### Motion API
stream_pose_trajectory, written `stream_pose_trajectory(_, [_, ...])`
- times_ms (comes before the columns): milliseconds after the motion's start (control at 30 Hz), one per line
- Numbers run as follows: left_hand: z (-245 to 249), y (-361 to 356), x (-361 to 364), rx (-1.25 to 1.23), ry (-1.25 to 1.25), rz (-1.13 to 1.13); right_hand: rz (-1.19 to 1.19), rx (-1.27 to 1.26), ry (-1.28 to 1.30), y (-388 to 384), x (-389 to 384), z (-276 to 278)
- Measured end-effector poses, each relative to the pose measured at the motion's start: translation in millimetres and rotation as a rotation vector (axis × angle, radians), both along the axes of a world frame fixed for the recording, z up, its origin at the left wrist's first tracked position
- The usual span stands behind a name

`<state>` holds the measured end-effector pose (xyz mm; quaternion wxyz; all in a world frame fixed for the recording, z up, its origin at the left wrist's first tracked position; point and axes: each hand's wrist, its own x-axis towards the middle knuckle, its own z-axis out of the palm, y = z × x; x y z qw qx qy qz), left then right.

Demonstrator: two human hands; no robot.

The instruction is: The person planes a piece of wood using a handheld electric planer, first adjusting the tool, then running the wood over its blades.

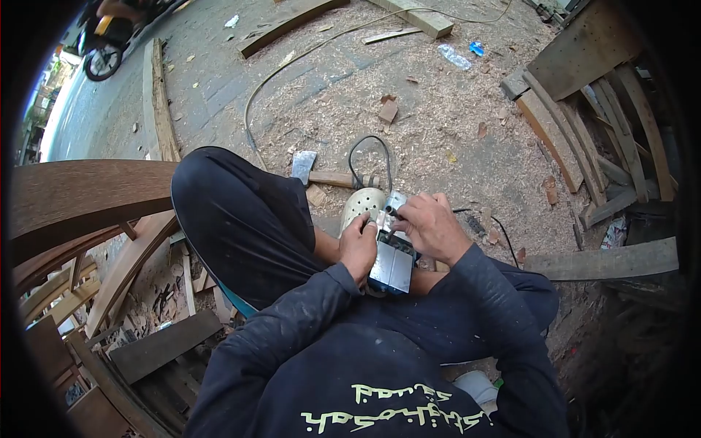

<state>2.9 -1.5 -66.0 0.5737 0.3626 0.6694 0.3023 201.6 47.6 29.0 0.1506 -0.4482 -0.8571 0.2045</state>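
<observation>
A power tool with a flat silver base plate (391,267) lies bottom up between my legs, above my lap. My left hand (359,247) is closed round its left side, the thumb near the top edge of the plate. On the right, my right hand (431,225) has its fingers pinched together over the tool's upper end, beside a small round dark part (391,210). What the right fingertips hold is too small to make out. A light clog with holes (363,203) is just beyond the tool.
A hatchet (304,166) lies beyond the clog, near a looped black cable (371,139). Wooden beams (161,102) and shavings cover the ground. Curved wooden pieces (95,186) stand at the left, more planks (606,260) at the right. A motorbike (104,61) is at the upper left.
</observation>
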Motion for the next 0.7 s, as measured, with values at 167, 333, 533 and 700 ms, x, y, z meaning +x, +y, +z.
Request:
stream_pose_trajectory(167, [4.0,-1.4,0.2,0.026,0.002,0.007,-0.012,-0.048,0.077,1.4,5.0,-6.7])
stream_pose_trajectory(333, [0.6,0.1,0.4,0.055,0.027,-0.002,0.056,-0.047,0.104,0.2,4.5,-2.0])
stream_pose_trajectory(533, [2.4,-1.1,5.3,0.02,0.0,0.066,-0.03,-0.096,0.107,9.2,9.3,-3.7])
stream_pose_trajectory(700, [5.1,-5.5,7.2,0.03,-0.054,0.09,-0.025,-0.096,0.133,5.9,12.7,-7.1])
